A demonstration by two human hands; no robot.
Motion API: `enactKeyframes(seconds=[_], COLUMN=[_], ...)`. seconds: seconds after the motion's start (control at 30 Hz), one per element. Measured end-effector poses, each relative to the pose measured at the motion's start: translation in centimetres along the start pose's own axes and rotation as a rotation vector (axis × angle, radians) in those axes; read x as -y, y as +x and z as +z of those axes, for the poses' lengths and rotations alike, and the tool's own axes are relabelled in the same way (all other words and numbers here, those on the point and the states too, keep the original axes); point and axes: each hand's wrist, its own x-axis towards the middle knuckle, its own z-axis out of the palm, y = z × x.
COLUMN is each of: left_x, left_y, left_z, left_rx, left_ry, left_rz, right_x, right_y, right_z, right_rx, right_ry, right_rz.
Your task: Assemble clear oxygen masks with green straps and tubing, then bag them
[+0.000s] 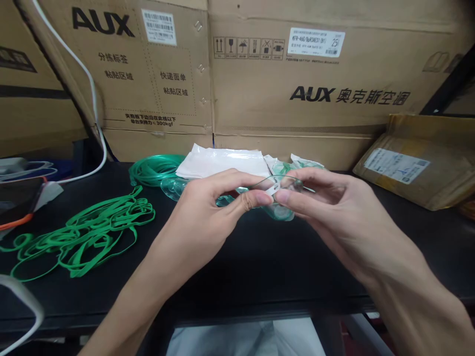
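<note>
Both hands meet above the black table, closed in a thumb-and-finger pinch. Between the thumb tips is a small pale strip with a slot (pixel 274 189). My left hand (pixel 218 198) grips its left end and my right hand (pixel 322 195) its right end. A thin dark-green curved edge arches just above the strip. Clear greenish plastic mask pieces (pixel 280 212) show below and behind the fingers; whether the strip is joined to them I cannot tell. Another clear plastic piece (pixel 172 189) lies left of the fingers, partly hidden by my left hand.
Green elastic cord (pixel 85 232) lies tangled at left. Behind it are coiled green tubing (pixel 156 168) and a white packet (pixel 222 162). Large cardboard boxes (pixel 252 104) line the back; a taped carton (pixel 419 163) stands at right. A phone (pixel 20 198) and white cable (pixel 91 84) are at left.
</note>
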Motion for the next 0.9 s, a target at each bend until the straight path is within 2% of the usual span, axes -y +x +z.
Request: enactKeyframes(seconds=[0.23, 0.33, 0.57, 0.9], left_x=[-0.2, -0.2, -0.4, -0.6], left_y=[-0.2, -0.3, -0.1, -0.5], left_z=[-0.4, -0.4, -0.4, -0.5], left_rx=[-0.002, 0.006, 0.032, 0.073], left_ry=[0.103, 0.122, 0.144, 0.157], left_rz=[0.033, 0.024, 0.011, -0.008], right_x=[0.0, 0.1, -0.2, 0.3], right_y=[-0.3, -0.4, -0.4, -0.1], right_z=[0.8, 0.8, 0.0, -0.6], right_rx=[-0.103, -0.107, -0.06, 0.114], right_ry=[-0.126, -0.158, -0.14, -0.104], right_rz=[-0.113, -0.134, -0.127, -0.059])
